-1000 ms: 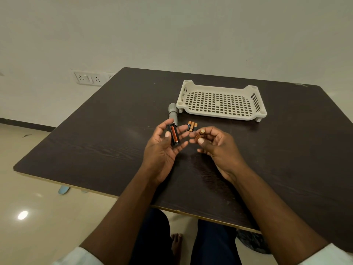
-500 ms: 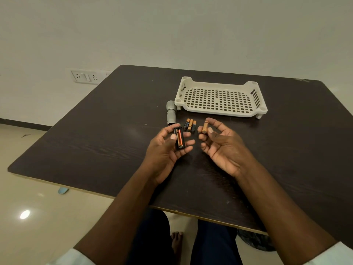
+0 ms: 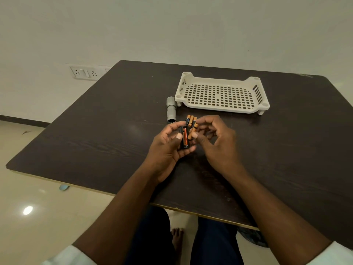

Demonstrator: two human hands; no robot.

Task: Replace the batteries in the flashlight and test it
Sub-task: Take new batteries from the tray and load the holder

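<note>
Lying parallel and just right of the holder gripped in the left hand, a battery is pinched by the right hand.

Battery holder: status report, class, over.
Left hand grips battery holder, one battery seated. Right hand pinches battery beside holder. Flashlight body and spare batteries lie on table. Nothing blocking.

The right hand, which half a second ago sits apart from the left hand with a battery in its fingertips, now closes in at the centre of the frame. The battery, pinched between thumb and fingers, now lies right beside the black battery holder, seemingly touching its right edge.
</note>
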